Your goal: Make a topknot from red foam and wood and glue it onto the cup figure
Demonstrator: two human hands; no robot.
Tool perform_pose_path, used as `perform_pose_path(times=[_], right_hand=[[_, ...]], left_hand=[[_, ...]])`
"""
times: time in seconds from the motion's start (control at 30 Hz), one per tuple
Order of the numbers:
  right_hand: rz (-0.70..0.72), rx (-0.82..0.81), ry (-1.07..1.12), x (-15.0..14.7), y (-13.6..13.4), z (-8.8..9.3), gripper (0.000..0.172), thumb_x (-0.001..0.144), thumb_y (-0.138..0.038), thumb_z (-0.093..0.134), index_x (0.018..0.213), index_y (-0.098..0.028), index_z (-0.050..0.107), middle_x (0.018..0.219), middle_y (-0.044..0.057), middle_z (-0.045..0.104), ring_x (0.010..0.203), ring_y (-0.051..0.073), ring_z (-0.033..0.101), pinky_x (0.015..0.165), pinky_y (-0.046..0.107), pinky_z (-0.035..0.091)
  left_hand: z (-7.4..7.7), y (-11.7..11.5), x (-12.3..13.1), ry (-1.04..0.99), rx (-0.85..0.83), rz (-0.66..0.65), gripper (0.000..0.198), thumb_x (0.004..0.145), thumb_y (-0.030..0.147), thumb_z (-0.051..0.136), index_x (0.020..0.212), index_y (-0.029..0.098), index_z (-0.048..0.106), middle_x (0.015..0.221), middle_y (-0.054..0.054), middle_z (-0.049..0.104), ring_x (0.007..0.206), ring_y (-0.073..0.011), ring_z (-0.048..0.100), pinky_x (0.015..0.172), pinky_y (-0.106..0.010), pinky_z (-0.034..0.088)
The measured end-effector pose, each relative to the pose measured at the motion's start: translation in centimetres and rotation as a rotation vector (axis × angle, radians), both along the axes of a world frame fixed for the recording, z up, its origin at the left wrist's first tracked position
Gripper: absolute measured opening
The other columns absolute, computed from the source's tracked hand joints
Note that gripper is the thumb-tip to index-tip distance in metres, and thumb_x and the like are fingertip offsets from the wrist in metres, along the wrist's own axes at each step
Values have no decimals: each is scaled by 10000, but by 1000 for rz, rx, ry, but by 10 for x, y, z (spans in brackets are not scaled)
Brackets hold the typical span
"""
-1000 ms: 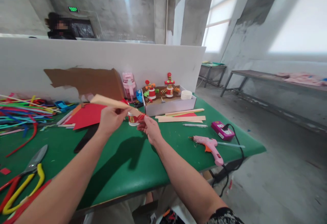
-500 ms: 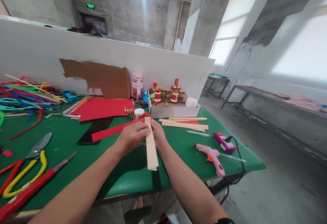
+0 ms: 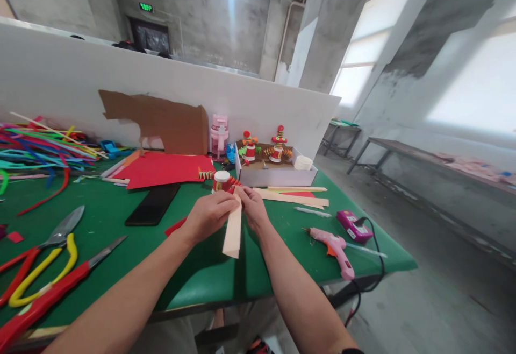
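Both my hands meet over the middle of the green table (image 3: 201,278). My left hand (image 3: 207,217) is closed on a red paper strip (image 3: 175,227) that pokes out below the wrist, and pinches the top of a cream paper strip (image 3: 234,230). My right hand (image 3: 252,207) pinches the same cream strip from the right. The cream strip hangs down toward me. Just beyond my fingers stands a small red and white paper cup (image 3: 221,181) with folded red paper beside it.
A pink glue gun (image 3: 332,243) and magenta box (image 3: 353,226) lie right. A white box (image 3: 278,174) holds craft figures. Red sheets (image 3: 161,168), a black phone (image 3: 152,205), scissors (image 3: 44,249), red shears (image 3: 52,292) and pipe cleaners (image 3: 36,152) lie left.
My hands came down from a raised position to the table's middle. The cream strip swung from pointing up-left to hanging toward me. The red strip slid mostly under my left hand.
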State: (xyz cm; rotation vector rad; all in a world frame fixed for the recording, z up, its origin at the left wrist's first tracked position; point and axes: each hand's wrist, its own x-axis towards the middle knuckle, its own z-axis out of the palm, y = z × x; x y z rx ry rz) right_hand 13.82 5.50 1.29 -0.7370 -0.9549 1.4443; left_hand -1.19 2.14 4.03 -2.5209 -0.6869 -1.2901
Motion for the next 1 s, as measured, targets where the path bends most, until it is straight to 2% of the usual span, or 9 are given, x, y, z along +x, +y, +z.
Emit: perform_pose_path(times=[0.1, 0.2, 0.27, 0.33, 0.43, 0.5, 0.57, 0.8, 1.0], right_hand=[[-86, -15, -32, 4, 2, 0, 335, 672, -458, 818, 861, -192, 742, 731, -10, 726, 608, 118, 599, 582, 224, 481], [-101, -74, 39, 10, 5, 4, 303, 666, -415, 839, 844, -191, 740, 704, -14, 717, 589, 113, 596, 566, 219, 494], [-52, -128, 101, 12, 6, 7, 280, 652, -378, 861, 796, -178, 729, 630, -17, 686, 549, 106, 580, 532, 207, 493], [-13, -171, 171, 13, 6, 10, 251, 651, -333, 872, 762, -173, 714, 569, -35, 642, 502, 86, 551, 498, 182, 486], [15, -197, 275, 13, 4, 13, 208, 677, -274, 863, 764, -184, 696, 585, -57, 628, 483, 55, 532, 499, 146, 499], [68, -177, 312, 12, 1, 14, 205, 694, -261, 855, 799, -193, 692, 639, -59, 646, 507, 45, 548, 520, 132, 512], [139, -141, 316, 9, -3, 13, 231, 690, -262, 860, 834, -195, 692, 679, -55, 660, 540, 42, 569, 547, 127, 518], [202, -97, 99, -7, -11, 5, 367, 514, -374, 929, 754, -174, 737, 616, -18, 677, 538, 97, 591, 548, 208, 490], [103, -109, 29, -13, -8, -4, 378, 499, -354, 919, 782, -168, 753, 711, 13, 730, 611, 131, 623, 625, 257, 483]], left_hand=[[6, 2, -11, -101, -187, -94, 289, 866, 118, 483, 990, 207, 728, 1019, -81, 741, 930, -181, 684, 790, -266, 547], [18, 7, -33, -355, -409, -37, 251, 820, 167, 525, 949, 204, 737, 963, -70, 751, 903, -193, 692, 823, -299, 554], [25, 13, -49, -587, -534, 92, 182, 790, 239, 587, 894, 196, 730, 836, -48, 743, 727, -167, 671, 686, -271, 549], [29, 21, -63, -875, -599, 209, 174, 757, 285, 611, 868, 188, 706, 753, -19, 714, 555, -119, 589, 516, -222, 477], [28, 30, -71, -1146, -672, 311, 169, 677, 251, 610, 824, 181, 655, 602, 31, 631, 442, -89, 497, 419, -187, 378], [25, 32, -67, -1128, -774, 358, 117, 627, 227, 611, 732, 176, 623, 482, 52, 548, 412, -97, 479, 405, -187, 355], [22, 31, -58, -1041, -879, 333, 97, 607, 246, 637, 662, 175, 602, 447, 47, 523, 405, -104, 474, 399, -196, 338], [18, 16, -27, -806, -1220, -98, 369, 572, 440, 819, 765, 162, 673, 628, -13, 652, 518, -113, 527, 515, -240, 409], [10, 15, -19, -825, -1336, -215, 443, 538, 506, 863, 719, 156, 658, 593, 19, 592, 541, -92, 495, 540, -229, 393]])
